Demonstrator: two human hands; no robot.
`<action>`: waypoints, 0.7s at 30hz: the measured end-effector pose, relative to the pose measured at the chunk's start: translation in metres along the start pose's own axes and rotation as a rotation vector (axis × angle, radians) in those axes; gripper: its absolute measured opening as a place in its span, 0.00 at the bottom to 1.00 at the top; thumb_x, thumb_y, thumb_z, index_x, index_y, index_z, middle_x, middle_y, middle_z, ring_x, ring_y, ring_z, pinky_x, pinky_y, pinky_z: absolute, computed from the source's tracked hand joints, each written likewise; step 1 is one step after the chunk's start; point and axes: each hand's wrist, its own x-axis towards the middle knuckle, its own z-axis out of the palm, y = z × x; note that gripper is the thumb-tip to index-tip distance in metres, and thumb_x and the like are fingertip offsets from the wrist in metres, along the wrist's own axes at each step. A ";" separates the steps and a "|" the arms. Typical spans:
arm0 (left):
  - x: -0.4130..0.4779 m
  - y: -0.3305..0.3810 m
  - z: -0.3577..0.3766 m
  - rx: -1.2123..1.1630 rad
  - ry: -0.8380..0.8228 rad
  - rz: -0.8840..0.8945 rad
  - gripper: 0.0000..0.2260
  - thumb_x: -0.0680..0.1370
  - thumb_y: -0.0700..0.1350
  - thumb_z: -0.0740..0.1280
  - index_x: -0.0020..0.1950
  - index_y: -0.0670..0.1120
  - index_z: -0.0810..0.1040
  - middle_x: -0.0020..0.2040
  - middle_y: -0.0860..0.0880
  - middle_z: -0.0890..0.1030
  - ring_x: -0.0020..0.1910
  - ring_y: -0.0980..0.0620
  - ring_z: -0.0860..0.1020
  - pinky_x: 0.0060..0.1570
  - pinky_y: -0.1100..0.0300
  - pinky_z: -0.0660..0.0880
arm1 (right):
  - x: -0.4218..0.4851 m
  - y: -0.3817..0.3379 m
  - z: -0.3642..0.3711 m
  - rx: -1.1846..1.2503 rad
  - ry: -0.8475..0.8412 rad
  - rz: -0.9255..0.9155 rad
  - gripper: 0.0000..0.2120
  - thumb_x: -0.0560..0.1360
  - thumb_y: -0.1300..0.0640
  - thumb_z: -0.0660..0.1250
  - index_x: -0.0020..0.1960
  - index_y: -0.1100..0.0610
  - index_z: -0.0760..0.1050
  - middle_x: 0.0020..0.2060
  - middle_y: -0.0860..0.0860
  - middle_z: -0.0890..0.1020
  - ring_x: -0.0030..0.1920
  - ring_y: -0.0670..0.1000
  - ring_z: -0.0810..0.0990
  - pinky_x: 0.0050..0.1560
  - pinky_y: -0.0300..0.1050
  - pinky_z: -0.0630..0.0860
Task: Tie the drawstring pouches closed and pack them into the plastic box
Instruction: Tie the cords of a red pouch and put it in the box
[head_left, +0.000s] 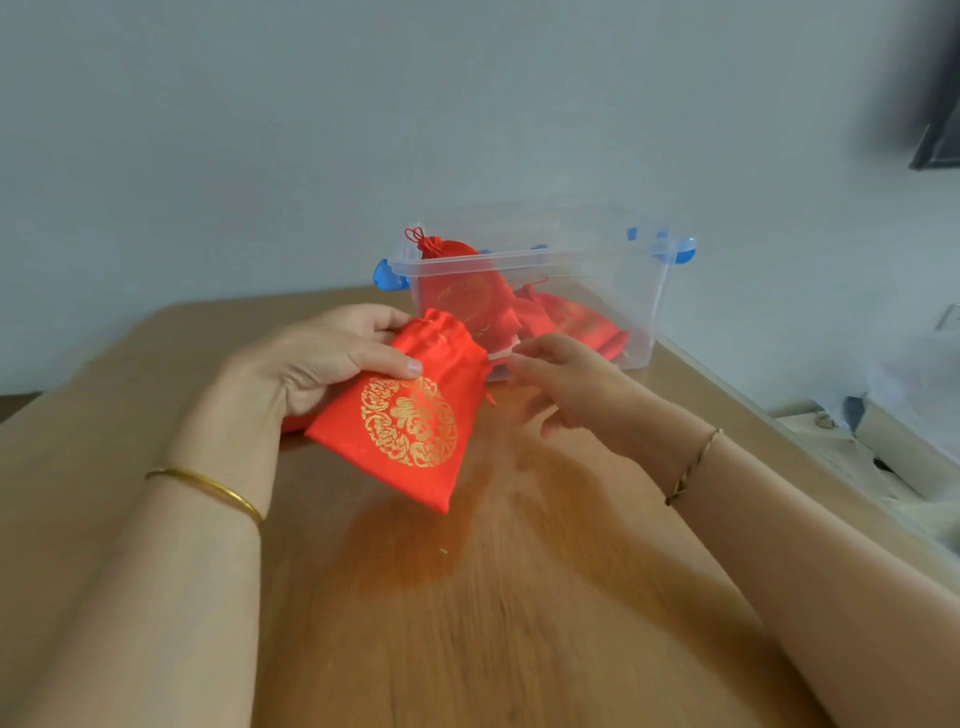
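Note:
A red drawstring pouch (410, 415) with a round gold emblem is held just above the wooden table. My left hand (322, 358) grips it near its gathered neck, thumb on the front. My right hand (566, 379) hovers blurred at the pouch's right side, fingers apart, holding nothing that I can make out. Behind them stands a clear plastic box (634, 291) with blue latches. Inside it are several red pouches; one tied pouch (457, 280) stands upright against the left wall, others (576, 322) lie flat on the bottom.
The wooden table (467, 597) ends close behind the box at a pale wall. Its right edge runs diagonally, with cluttered items (883, 436) on the floor beyond. A bit of red cloth (296, 423) shows under my left hand.

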 end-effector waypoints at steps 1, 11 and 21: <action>0.000 0.000 0.002 -0.016 -0.042 0.032 0.19 0.67 0.27 0.68 0.54 0.43 0.75 0.46 0.45 0.80 0.35 0.54 0.82 0.36 0.60 0.80 | 0.001 0.001 0.000 0.128 -0.035 0.034 0.03 0.78 0.57 0.61 0.51 0.53 0.73 0.41 0.47 0.78 0.33 0.52 0.77 0.27 0.40 0.72; 0.009 -0.001 0.021 -0.006 -0.066 0.224 0.16 0.71 0.28 0.65 0.53 0.45 0.73 0.45 0.48 0.80 0.38 0.57 0.80 0.40 0.64 0.79 | 0.011 0.014 -0.020 0.119 -0.019 0.032 0.09 0.77 0.62 0.62 0.39 0.55 0.73 0.34 0.50 0.79 0.32 0.46 0.78 0.30 0.36 0.70; 0.018 -0.003 0.005 0.574 0.385 0.289 0.08 0.76 0.36 0.64 0.42 0.47 0.79 0.35 0.49 0.80 0.27 0.59 0.76 0.35 0.60 0.71 | 0.021 0.022 -0.031 -0.428 0.429 -0.319 0.09 0.73 0.65 0.61 0.44 0.55 0.78 0.34 0.54 0.82 0.35 0.53 0.81 0.41 0.48 0.77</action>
